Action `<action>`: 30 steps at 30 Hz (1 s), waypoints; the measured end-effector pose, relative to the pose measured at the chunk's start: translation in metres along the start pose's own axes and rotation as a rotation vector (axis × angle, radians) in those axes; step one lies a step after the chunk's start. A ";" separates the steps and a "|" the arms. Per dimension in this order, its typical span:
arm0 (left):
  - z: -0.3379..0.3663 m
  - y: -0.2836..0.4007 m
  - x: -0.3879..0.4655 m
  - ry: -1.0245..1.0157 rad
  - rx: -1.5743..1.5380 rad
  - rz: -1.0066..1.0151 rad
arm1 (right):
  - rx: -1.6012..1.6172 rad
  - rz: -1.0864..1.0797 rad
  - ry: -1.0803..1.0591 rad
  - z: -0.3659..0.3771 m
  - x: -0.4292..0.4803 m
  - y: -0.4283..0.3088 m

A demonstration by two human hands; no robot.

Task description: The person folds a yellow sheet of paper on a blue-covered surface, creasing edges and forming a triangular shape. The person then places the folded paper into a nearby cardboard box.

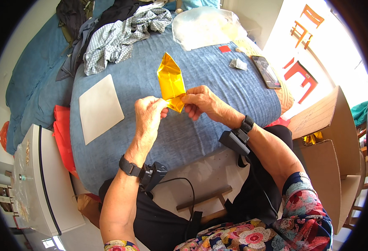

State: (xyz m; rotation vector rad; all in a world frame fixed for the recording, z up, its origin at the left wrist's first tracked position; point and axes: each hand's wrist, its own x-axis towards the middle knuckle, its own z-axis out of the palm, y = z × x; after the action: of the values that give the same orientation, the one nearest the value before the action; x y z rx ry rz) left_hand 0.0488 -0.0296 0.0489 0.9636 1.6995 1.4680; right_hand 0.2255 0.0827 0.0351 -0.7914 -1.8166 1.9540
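A folded piece of shiny gold foil paper (172, 81) is held up over the blue bedspread, its far end coming to a point. My left hand (149, 111) pinches the lower left corner between thumb and fingers. On the other side, my right hand (201, 102) grips the lower right edge the same way. Between the two hands the near end narrows to a small downward point. Creases run across the foil, and its underside is hidden. Both wrists wear black straps with dark devices.
On the blue bed (202, 131) lie a white sheet (100, 108), checked cloth (118, 40), a clear plastic bag (207, 26), a red square (225, 49), a small silvery packet (238, 64) and a phone (266, 72). A cardboard box (321, 166) holding gold pieces stands at right, a white cabinet (57, 188) at left.
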 end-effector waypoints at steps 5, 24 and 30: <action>0.000 -0.001 0.000 -0.007 -0.016 -0.005 | 0.026 -0.008 0.001 -0.002 0.000 0.000; -0.014 -0.006 0.018 0.240 0.200 0.389 | -0.578 -0.325 0.216 -0.005 -0.001 -0.008; -0.034 0.003 0.026 0.250 0.110 0.362 | -1.172 -0.811 0.359 -0.012 0.000 -0.004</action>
State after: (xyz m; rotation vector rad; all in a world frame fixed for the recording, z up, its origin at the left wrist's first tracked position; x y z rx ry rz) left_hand 0.0068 -0.0238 0.0558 1.2396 1.8692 1.8057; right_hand 0.2328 0.0927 0.0384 -0.4636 -2.3912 0.1489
